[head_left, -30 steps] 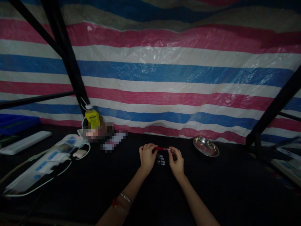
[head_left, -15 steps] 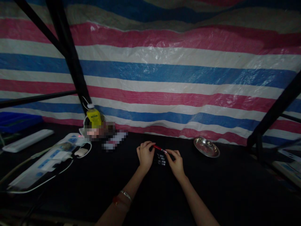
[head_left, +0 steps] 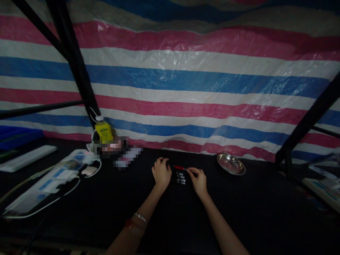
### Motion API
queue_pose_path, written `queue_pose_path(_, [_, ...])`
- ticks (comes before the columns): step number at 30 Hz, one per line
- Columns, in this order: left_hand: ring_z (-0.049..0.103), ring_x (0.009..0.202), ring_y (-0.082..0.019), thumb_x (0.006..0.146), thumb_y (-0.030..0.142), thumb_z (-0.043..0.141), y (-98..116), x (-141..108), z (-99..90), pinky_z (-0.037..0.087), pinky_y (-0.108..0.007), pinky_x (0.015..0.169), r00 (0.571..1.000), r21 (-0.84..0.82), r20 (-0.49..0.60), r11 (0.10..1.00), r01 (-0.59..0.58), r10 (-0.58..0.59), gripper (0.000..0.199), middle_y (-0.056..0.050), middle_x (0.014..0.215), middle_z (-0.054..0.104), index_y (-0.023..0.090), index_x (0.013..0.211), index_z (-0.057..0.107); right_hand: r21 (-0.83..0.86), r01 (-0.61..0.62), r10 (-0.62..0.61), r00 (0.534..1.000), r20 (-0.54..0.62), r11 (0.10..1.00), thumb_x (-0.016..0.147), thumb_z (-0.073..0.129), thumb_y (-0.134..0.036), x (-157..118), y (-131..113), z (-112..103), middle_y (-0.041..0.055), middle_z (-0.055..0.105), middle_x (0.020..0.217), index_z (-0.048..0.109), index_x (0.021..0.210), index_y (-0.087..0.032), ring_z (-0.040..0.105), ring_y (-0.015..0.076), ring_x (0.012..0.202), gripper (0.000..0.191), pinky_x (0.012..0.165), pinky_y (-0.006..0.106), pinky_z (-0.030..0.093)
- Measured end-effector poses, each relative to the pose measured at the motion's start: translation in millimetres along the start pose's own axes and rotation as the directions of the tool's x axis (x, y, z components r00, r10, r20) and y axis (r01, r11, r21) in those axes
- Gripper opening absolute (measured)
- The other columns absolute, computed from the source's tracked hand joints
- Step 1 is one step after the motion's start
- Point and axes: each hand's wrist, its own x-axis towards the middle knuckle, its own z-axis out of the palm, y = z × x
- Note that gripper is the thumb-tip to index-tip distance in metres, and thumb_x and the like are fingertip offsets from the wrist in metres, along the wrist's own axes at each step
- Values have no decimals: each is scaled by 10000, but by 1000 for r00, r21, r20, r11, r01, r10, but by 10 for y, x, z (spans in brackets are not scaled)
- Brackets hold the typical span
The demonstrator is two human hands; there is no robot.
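**A:** ok so going left to right, what's on that dark counter (head_left: 79, 209)? Kinda dim in there.

**B:** far left there's a white power strip (head_left: 42, 189) with cords running off it, and a flat white bar-shaped thing (head_left: 26, 158) behind it. Then a yellow bottle (head_left: 103, 131) with a white cap standing upright at the back, right against the striped tarp (head_left: 186, 78) and next to a black pole (head_left: 77, 71). Stuff just beside the bottle is blurred out, can't tell what it is.

**A:** and the hands?

**B:** left hand (head_left: 160, 173) sits knuckles up with the fingers curled in, loosely closed on the counter. Whether it's actually holding anything I can't tell, too dark. There's a bracelet (head_left: 140, 217) on that wrist. Between the two hands is a thin red pen-like tool (head_left: 180, 168), lying roughly level, just above a few small shiny parts (head_left: 181, 178) on the counter. The right hand (head_left: 198, 180) has its fingertips pinched on the right end of that red tool.

**A:** is the left touching the tool?

**B:** the tool's left end is just beside it, but contact, can't say.

**A:** anything further right?

**B:** a shallow metal dish (head_left: 231, 164), well apart from the hands, near the tarp. Another black pole (head_left: 305, 124) slants past it.
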Motion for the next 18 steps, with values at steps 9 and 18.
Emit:
queue_pose_path(9, [548,1015,-230,811,217,466,-33,27,52,401,-346,822,992,65,123,998,27,-34,297,-88,1124,575,192,1087,575,-118,57,-53,998,43,991,766,573,-294,5,36,20,65,690,937,721,827,-240,590,231,925,169,810,385,448])
queue_pose_path(18, [558,1012,-238,821,260,468,-49,38,80,416,-326,820,981,90,191,996,4,-21,325,-127,1083,579,139,1112,547,-131,17,-34,991,-132,991,727,538,-253,0,81,41,86,640,779,711,743,-201,571,234,773,181,724,388,460])
